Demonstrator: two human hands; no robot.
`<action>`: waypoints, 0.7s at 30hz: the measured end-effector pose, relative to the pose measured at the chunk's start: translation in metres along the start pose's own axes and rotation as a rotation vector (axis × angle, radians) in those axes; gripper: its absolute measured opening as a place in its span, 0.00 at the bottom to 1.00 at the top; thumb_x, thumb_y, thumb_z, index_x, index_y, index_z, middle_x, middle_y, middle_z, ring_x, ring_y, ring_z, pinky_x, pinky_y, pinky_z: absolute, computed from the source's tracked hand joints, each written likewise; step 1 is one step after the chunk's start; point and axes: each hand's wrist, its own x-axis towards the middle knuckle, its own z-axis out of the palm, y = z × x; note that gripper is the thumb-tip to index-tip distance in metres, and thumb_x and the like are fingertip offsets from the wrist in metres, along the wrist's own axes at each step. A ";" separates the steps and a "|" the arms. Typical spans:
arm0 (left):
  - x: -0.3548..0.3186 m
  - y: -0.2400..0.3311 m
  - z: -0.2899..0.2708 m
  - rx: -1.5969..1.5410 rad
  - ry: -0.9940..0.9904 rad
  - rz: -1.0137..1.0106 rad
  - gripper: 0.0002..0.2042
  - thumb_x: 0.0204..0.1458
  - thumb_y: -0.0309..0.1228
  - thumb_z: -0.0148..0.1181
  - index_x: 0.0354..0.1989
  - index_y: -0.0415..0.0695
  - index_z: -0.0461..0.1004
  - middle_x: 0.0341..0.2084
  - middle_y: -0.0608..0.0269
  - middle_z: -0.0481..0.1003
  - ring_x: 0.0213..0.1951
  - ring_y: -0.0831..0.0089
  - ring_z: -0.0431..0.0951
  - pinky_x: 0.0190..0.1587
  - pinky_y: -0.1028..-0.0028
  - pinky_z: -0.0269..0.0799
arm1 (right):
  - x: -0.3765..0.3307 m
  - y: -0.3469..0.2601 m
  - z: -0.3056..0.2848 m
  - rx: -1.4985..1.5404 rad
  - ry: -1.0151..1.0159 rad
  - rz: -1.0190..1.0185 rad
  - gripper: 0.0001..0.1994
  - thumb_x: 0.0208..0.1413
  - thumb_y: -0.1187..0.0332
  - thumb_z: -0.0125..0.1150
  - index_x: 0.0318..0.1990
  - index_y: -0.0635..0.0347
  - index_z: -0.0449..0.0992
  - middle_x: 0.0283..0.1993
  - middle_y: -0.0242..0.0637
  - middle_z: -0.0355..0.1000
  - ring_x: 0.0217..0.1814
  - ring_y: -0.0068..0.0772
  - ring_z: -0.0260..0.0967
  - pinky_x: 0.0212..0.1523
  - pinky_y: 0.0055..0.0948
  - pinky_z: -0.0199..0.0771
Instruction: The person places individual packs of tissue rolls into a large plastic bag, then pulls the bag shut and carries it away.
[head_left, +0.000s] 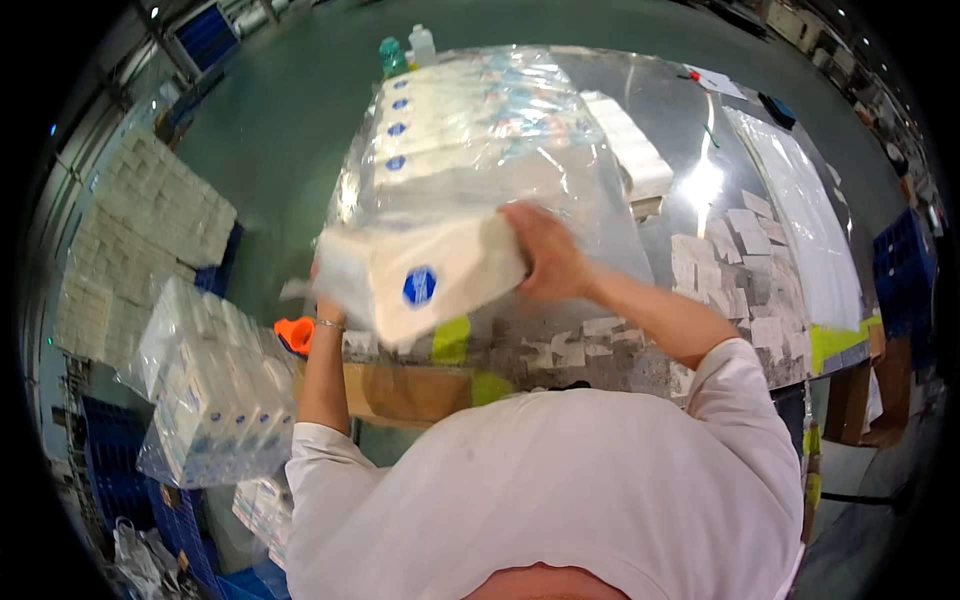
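Note:
Between my two hands is a block-shaped white pack [450, 275] with a blue octagonal mark, tilted and slightly blurred, above the near side of the table. My right hand [548, 252] grips its right end. At the opposite end is my left hand [317, 275], mostly hidden behind the pack; a bracelet shows at that wrist. Just beyond, a large clear plastic bag [590, 215] lies on the table. Inside it sits a row of similar white packs [430, 130] with blue marks, stacked toward the far side.
The metal table [665, 110] has paper scraps stuck on it. A white slab [628, 145] and a stack of clear plastic bags [800, 215] lie to the right. Two bottles [408, 50] stand at the far edge. An orange object [295, 335] and bagged packs [215, 400] are at left.

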 end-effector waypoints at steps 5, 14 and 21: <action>-0.015 0.070 -0.018 -0.024 0.148 -0.443 0.09 0.51 0.30 0.50 0.27 0.37 0.72 0.20 0.67 0.71 0.25 0.83 0.66 0.29 0.81 0.62 | 0.015 0.028 -0.026 -0.203 -0.147 0.084 0.38 0.30 0.66 0.67 0.54 0.62 0.58 0.53 0.49 0.58 0.56 0.48 0.53 0.56 0.40 0.50; -0.009 0.084 0.006 0.166 0.500 -0.391 0.10 0.52 0.30 0.48 0.31 0.34 0.70 0.24 0.64 0.71 0.27 0.77 0.66 0.33 0.77 0.64 | 0.010 0.099 0.083 -0.325 -0.230 0.138 0.26 0.39 0.65 0.56 0.49 0.63 0.63 0.52 0.49 0.60 0.60 0.44 0.52 0.56 0.46 0.52; -0.083 0.086 0.052 -0.020 0.612 -0.816 0.13 0.52 0.37 0.52 0.32 0.38 0.63 0.25 0.64 0.63 0.22 0.78 0.60 0.25 0.77 0.59 | -0.055 0.028 -0.005 0.286 -0.558 0.403 0.20 0.45 0.66 0.53 0.48 0.60 0.66 0.42 0.50 0.68 0.45 0.45 0.66 0.45 0.39 0.65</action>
